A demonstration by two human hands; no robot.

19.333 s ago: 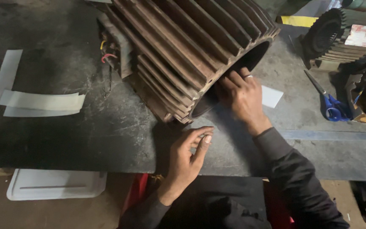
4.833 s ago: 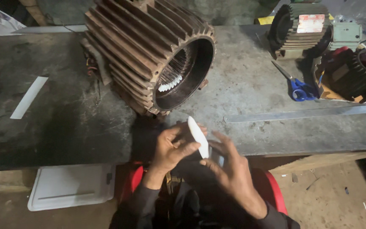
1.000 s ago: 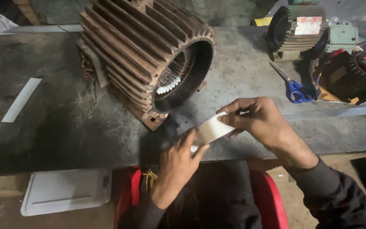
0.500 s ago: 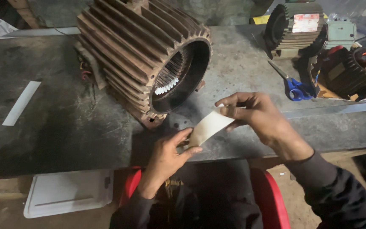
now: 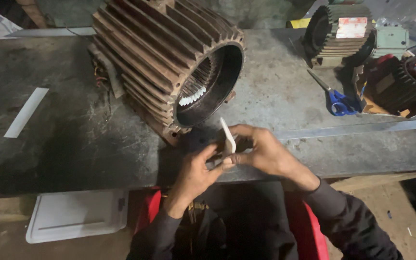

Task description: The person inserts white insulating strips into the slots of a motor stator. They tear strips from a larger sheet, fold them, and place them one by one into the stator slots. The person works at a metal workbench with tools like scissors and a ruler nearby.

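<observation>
While we pinch the white paper strip (image 5: 227, 138) between both hands just above the near edge of the desk (image 5: 73, 144), the chief risk we judge is a crushed or crooked fold: the strip stands almost upright and thin, so too hard a squeeze could crease it off line. It could also slip from our fingertips and drop into the gap between desk and lap, since it hangs right over that edge. Our left hand (image 5: 196, 169) comes up from six o'clock, palm turned inward, thumb and fingers closed on the strip's lower end. Our right hand (image 5: 261, 150) reaches in from four o'clock, wrist bent, fingers curled and pressed together on the strip's side. At twelve o'clock from the strip lies the big ribbed motor housing (image 5: 169, 62), its open bore facing us with white slips showing in the slots. Blue-handled scissors (image 5: 335, 96) lie at two o'clock, well apart.
</observation>
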